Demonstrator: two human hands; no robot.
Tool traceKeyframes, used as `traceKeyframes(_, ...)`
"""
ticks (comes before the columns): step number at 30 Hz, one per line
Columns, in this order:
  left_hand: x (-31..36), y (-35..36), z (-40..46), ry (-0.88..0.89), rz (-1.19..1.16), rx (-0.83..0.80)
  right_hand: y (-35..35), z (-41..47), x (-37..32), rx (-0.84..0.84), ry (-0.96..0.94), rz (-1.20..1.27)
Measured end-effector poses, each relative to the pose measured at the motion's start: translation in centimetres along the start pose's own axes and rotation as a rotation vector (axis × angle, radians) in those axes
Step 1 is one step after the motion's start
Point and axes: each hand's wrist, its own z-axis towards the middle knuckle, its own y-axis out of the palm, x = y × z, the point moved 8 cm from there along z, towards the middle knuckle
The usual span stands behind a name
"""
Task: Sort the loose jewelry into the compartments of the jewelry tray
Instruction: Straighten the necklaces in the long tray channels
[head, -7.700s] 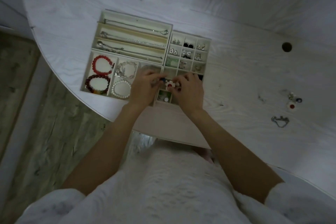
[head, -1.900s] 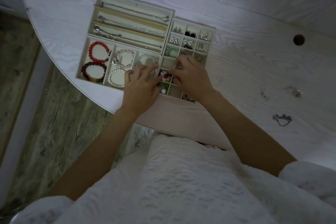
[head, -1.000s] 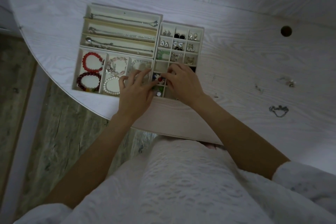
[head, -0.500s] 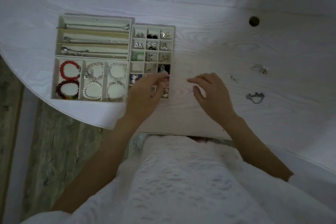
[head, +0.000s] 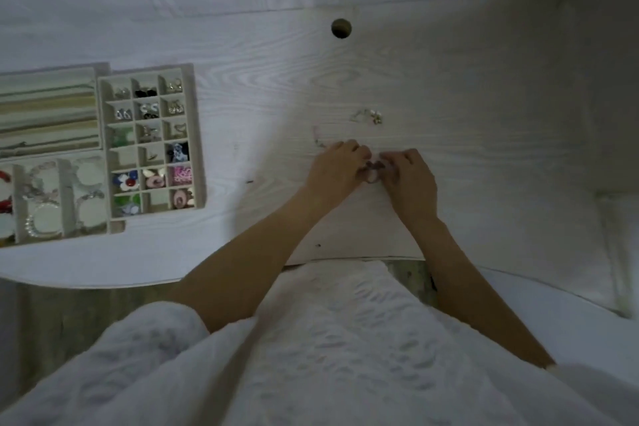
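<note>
— Where do we stand with both hands?

— We see the left hand [head: 333,168] and the right hand [head: 409,180] close together over the white table [head: 484,79], well to the right of the jewelry tray [head: 198,135]. Our fingers are curled inward on both sides, and between the fingertips sits a small loose piece [head: 371,174], pinkish and rounded. It seems both hands pinch it, though the blur keeps us from saying exactly which fingers touch it or what kind of piece it is.

— And the tray?

— It lies at the left edge of the view. Its grid of small compartments holds earrings and charms: a white flower with a red centre [head: 126,180] in the lower left part, a pink piece [head: 182,174] in the right column, dark stones [head: 145,92] near the top. To the left we see long slots and bracelet compartments, smeared by motion.

— Anything else loose?

— A small cluster with pale beads [head: 372,115] lies on the table beyond our hands, and a thin chain [head: 318,139] just beside the left hand's knuckles. A round hole [head: 341,28] sits farther back in the tabletop.
</note>
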Motion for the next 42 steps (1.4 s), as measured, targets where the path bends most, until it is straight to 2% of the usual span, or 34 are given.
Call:
traceKeyframes(5,-0.7,0.6,1.0,-0.141,0.014,-0.12,-0.3,2.0,0.8,-0.07,-0.081,-0.041)
traceKeyframes(12,-3.2,-0.7,-1.2,-0.271,-0.024,-0.03,-1.5,2.9,2.2,-0.078,-0.068,0.059)
traceKeyframes(17,-1.0,0.0,0.2,-0.242,-0.076,0.059,-1.5,3.1,1.7,-0.126,-0.096,0.179)
traceKeyframes(25,0.2,0.8,0.8,-0.056,0.174,0.127,-2.5,1.9,4.4,-0.074,-0.08,0.138)
traceKeyframes(28,1.2,-0.4,1.1,0.074,0.309,0.198,-2.0,2.4,2.4,-0.121,-0.206,0.141)
traceKeyframes(30,2.5,-1.6,1.2,0.151,0.285,0.269,-1.5,3.3,0.1,-0.214,-0.272,0.196)
traceKeyframes(33,2.9,-3.5,1.3,0.09,0.148,0.314,-1.7,4.8,-2.1,-0.337,-0.25,0.346)
traceKeyframes(38,-0.6,-4.3,0.4,-0.306,-0.293,0.38,-4.3,6.4,-1.5,-0.265,-0.112,0.602)
traceKeyframes(40,-1.3,-2.4,0.2,-0.45,-0.549,0.256,-5.2,6.3,-1.5,-0.276,-0.068,0.688)
traceKeyframes(42,0.0,-0.1,0.5,-0.434,-0.856,0.042,-6.2,6.0,-2.0,-0.285,-0.052,0.742)
